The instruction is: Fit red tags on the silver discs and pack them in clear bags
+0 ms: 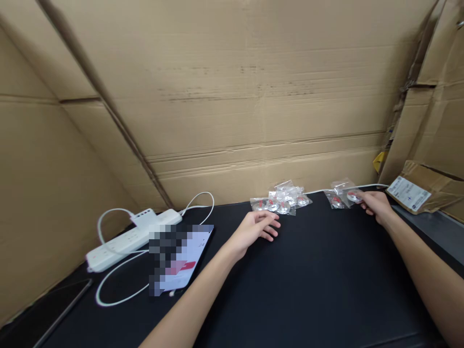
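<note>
At the back right, my right hand (pixel 377 205) pinches the edge of a small clear plastic packet (pixel 352 195) with a round silvery piece and a red mark inside. Another such packet (pixel 336 201) lies just left of it. Nearer the middle, my left hand (pixel 256 228) hovers over or rests on the black tabletop, fingers loosely bent and apart, holding nothing. Just beyond its fingertips lies a pile of similar clear packets (pixel 284 199), several of them, with silvery discs and red marks showing. I cannot tell whether the left fingers touch the nearest one.
Cardboard walls (pixel 253 96) enclose the black table (pixel 308 290). On the left are a white power strip (pixel 116 245) with a charger and looping white cable, a partly blurred tablet (pixel 190 256) and a dark flat device (pixel 54 309). A labelled cardboard box (pixel 426 186) stands far right.
</note>
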Demonstrator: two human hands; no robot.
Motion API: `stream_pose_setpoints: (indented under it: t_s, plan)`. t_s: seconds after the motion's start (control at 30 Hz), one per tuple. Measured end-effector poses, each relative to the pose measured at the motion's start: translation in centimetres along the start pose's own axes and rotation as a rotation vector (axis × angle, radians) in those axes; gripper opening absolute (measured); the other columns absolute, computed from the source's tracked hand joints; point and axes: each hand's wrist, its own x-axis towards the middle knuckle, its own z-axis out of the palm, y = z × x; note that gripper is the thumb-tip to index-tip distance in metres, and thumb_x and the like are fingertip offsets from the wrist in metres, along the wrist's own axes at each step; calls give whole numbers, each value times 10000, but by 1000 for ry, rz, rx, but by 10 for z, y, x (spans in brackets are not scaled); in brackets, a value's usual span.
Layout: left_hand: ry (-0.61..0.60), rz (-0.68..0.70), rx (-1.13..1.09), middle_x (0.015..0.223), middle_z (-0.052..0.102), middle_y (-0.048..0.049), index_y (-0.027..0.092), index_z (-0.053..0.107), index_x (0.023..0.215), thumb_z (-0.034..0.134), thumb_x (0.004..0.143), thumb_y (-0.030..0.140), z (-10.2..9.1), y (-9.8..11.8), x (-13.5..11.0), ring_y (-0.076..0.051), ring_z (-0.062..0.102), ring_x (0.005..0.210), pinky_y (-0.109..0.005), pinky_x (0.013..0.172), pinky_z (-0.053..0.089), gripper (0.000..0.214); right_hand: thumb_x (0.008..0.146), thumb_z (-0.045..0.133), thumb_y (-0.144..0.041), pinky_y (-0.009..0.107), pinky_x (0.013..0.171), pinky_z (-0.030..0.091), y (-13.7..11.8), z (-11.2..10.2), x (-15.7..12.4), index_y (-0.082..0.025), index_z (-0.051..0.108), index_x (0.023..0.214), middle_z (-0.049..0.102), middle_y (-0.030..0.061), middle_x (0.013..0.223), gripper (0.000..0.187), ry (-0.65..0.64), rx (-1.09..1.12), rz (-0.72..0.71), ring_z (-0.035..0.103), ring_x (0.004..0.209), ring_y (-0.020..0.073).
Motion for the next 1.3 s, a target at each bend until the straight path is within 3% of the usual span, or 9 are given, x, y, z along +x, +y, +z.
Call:
stream_pose_setpoints:
  t_s: [0.13,0.27,0.37,0.5,0.7,0.97,1.07,1.2,1.3]
  plan:
    - [-5,-7,23,911,692,-120,103,640,965,636,848,359,1,0,0,-172,673,698,-284,618,530,282,593,764,-459,268,444,374,0,-2,4,-181,635,512,572,68,489,317,13,-302,-58,598,559,229]
    - [-13,-7,28,909,691,-120,102,638,960,644,842,374,0,0,1,-171,671,700,-281,621,526,297,640,671,-629,381,638,471,-1,-1,4,-195,746,812,710,157,856,473,59,-720,-171,660,855,355]
    - [-18,-5,27,909,691,-117,105,636,963,652,836,376,-1,-1,2,-174,671,703,-285,623,527,299,679,615,-677,403,715,490,0,0,3,-176,717,1027,698,175,1016,619,97,-788,-273,651,946,359]
    - [-27,7,30,905,697,-119,111,641,964,647,839,413,-1,-5,2,-172,670,705,-284,623,524,326,721,584,-694,371,723,488,-1,6,0,-172,703,1052,686,151,974,630,28,-819,-445,652,894,309]
    - [-18,25,53,877,705,-113,120,655,935,645,834,424,1,-9,5,-162,659,683,-273,594,510,321,825,568,-563,395,733,455,-5,34,-24,-177,705,1058,631,181,975,472,-43,-999,-666,580,905,325]
    - [-6,31,73,841,697,-101,118,656,906,643,832,396,2,-12,6,-151,642,660,-256,571,495,288,897,491,-400,473,808,403,-7,51,-36,-138,664,1141,578,230,1113,398,63,-1029,-711,500,1013,369]
    - [9,34,81,828,693,-94,121,658,892,645,827,386,3,-12,6,-148,634,653,-252,560,489,274,913,460,-364,489,848,395,-12,55,-46,-128,631,1185,573,223,1119,398,113,-975,-809,487,1058,372]
    - [38,40,106,786,681,-80,122,659,861,629,831,368,4,-15,7,-139,612,624,-235,520,464,250,932,444,-308,446,953,397,-21,73,-67,-154,576,1268,567,170,1213,392,-103,-808,-1070,497,1131,316]
    - [56,57,122,765,676,-70,128,662,842,614,835,349,5,-19,9,-134,599,611,-228,509,451,227,937,459,-288,462,1000,385,-26,88,-78,-211,545,1315,553,131,1295,395,-227,-719,-1158,485,1184,301]
